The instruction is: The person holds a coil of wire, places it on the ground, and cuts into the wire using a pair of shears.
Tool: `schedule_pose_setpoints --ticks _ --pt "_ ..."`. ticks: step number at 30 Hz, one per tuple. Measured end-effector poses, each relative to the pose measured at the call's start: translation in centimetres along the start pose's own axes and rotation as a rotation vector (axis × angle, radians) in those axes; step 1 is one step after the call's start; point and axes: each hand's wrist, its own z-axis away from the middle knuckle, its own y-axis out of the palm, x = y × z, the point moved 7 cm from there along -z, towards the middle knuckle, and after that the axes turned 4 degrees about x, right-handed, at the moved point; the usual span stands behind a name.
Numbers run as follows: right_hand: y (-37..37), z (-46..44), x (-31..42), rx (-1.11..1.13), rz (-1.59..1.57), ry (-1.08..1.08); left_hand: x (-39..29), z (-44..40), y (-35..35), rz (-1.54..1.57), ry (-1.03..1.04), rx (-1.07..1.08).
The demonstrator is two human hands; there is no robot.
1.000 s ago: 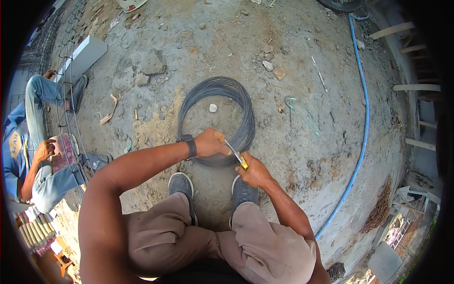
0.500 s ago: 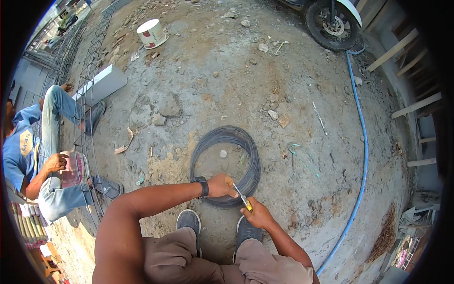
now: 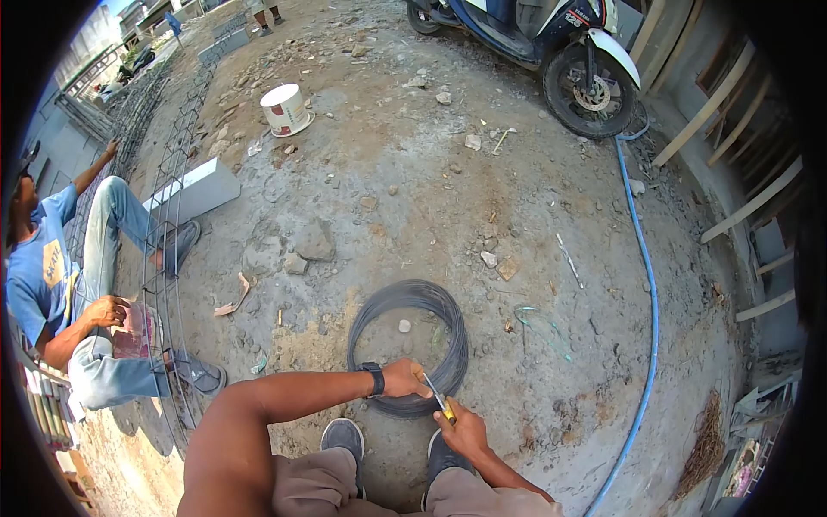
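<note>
A coil of thin dark wire lies on the ground in front of my shoes. Over its near right side, my left hand, with a black watch on the wrist, is closed; whatever its fingers pinch is too small to make out. My right hand is wrapped round a yellow-handled tool. Its slim metal shaft points up and left, with the tip close to my left fingertips. Whether the tip touches them I cannot tell.
At left a seated person in a blue shirt is beside a steel rebar cage and a pale block. A white bucket stands farther back. A motorcycle and a blue hose are at right.
My view has tilted up, so the coil and both hands sit lower and more of the motorcycle shows. The seated person's far arm now reaches out to the rebar. My grip looks unchanged.
</note>
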Motion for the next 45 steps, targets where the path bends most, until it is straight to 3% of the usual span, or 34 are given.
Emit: schedule_pose_setpoints --ticks 6,9,18,24,33,45 --pt "-0.1 0.2 0.7 -0.102 0.130 -0.085 0.4 -0.5 0.2 -0.008 0.045 -0.037" --pt "-0.4 -0.3 0.8 0.079 0.126 0.049 0.4 -0.4 0.3 0.019 0.045 -0.024" --pt "-0.1 -1.3 0.1 0.167 0.075 0.076 0.4 -0.8 0.4 0.106 0.029 -0.001" --pt "0.4 -1.7 -0.4 0.086 0.035 -0.002 0.6 -0.5 0.3 -0.007 -0.004 -0.003" --pt "0.8 -2.7 -1.0 0.211 -0.006 0.069 1.2 -1.0 0.7 0.064 -0.003 0.060" --pt "1.6 -3.2 -2.1 0.136 -0.033 0.026 0.6 -0.7 0.6 0.096 0.037 0.100"
